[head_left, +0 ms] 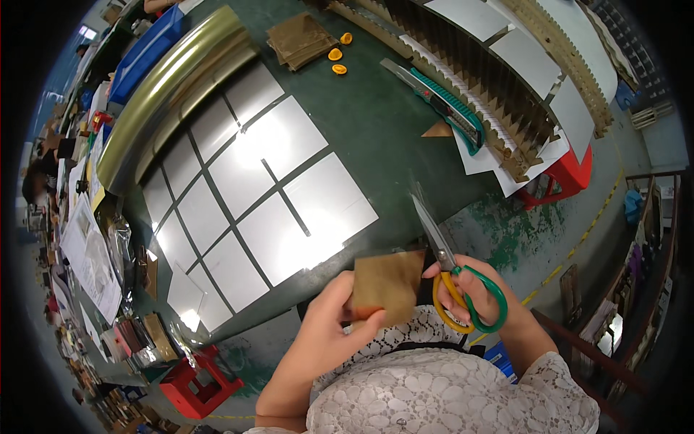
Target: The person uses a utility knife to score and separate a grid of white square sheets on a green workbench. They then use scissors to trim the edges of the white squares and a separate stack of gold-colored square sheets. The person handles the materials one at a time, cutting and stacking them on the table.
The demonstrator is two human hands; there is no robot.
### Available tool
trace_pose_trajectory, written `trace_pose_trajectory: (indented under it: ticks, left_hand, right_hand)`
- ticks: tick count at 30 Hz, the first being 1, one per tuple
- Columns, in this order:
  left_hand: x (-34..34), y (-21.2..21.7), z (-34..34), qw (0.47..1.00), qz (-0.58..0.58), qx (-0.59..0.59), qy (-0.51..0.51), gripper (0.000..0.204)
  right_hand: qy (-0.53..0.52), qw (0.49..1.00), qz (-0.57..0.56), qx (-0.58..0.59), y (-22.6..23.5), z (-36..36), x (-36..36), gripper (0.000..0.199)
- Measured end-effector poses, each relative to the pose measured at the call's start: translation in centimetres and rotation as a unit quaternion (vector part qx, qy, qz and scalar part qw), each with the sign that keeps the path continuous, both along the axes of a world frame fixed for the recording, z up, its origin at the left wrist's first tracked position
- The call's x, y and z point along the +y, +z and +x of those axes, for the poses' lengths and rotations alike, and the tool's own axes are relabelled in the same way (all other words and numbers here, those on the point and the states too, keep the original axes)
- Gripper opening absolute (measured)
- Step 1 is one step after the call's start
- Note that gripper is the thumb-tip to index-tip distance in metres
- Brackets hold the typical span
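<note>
The left hand (pixel 334 312) grips a brown square (pixel 387 289) just in front of the near edge of the surface (pixel 379 134); the right hand (pixel 477 289) holds scissors (pixel 443 254), blades angled over that edge. Open room lies between white panels (pixel 242 166) and a cutter (pixel 442 107).
</note>
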State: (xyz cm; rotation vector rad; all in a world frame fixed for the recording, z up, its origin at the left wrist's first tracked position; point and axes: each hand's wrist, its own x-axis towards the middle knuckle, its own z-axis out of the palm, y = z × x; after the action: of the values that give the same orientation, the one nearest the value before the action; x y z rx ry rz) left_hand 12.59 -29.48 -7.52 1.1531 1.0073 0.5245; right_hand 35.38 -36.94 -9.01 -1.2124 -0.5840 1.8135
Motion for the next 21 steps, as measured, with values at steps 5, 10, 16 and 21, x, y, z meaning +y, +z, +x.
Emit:
trace_pose_trajectory:
  ticks: [5,10,16,21]
  left_hand:
    - [1.2,1.8,-1.7,0.991,0.104,0.071,0.051,0.022]
    - [2.6,1.6,-2.0,0.983,-0.027,-0.072,0.165,0.021]
    - [2.5,-0.4,-2.3,0.948,-0.106,-0.172,0.244,0.028]
    - [2.5,-0.2,-1.8,0.945,-0.076,-0.157,0.276,0.029]
  right_hand:
    - [-0.009,0.996,0.084,-0.012,-0.2,-0.5,-1.1,0.048]
    - [0.009,0.996,0.086,-0.032,0.0,-1.5,-1.7,0.062]
    - [0.041,0.996,0.063,-0.054,-0.1,-2.6,-2.1,0.08]
    - [0.061,0.992,0.08,-0.08,-0.8,-2.6,-2.3,0.079]
